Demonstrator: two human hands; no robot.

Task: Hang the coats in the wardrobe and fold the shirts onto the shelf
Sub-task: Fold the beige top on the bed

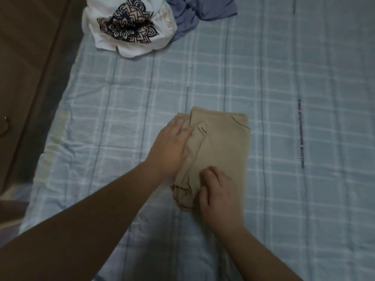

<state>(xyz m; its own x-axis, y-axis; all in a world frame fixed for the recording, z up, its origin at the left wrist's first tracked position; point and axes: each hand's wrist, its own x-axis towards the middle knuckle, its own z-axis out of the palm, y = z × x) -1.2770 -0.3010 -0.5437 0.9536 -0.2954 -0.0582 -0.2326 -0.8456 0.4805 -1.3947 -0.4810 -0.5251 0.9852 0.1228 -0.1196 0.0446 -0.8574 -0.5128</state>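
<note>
On the checked bedsheet (284, 78), folded tan shirt (223, 142), both hands' fingers spread flat atop.

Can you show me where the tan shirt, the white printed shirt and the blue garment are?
tan shirt (223, 147): head view, flat folded panel.
white printed shirt (125, 27): head view, dark flower print.
blue garment (203, 7): head view, crumpled middle.

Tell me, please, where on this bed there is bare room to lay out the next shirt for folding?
Bare checked sheet stretches to the right of the tan shirt, and between it and the far pile. It is crowded at the far left, where the white printed shirt and the blue garment lie bunched, touching. The left hand and right hand cover the tan shirt's left and near edges.
</note>
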